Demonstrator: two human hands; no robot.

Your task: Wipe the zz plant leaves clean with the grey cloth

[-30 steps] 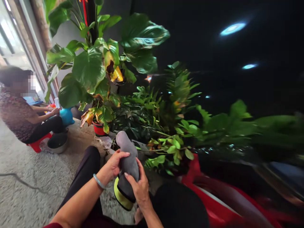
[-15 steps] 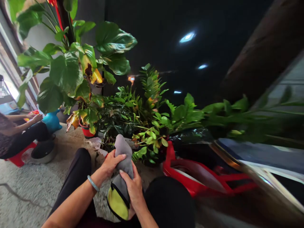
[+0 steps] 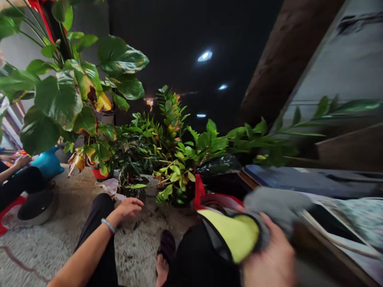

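My right hand, blurred by motion, grips a soft grey fabric piece with a yellow-green side and black edging. It is over my right knee, in front of a red bag that it partly covers. From these frames I cannot tell exactly what the fabric piece is. My left hand, with a pale bangle at the wrist, hovers above my left knee. Its fingers reach forward, holding nothing.
Potted plants line the dark glossy panel ahead. On the right lie a blue flat case and patterned cloth. At the left, another person's hand shows near a blue object and a dark pot.
My right hand has carried the fabric piece from between my knees to the right. My left hand has let go of it and moved slightly left. The view has turned right.
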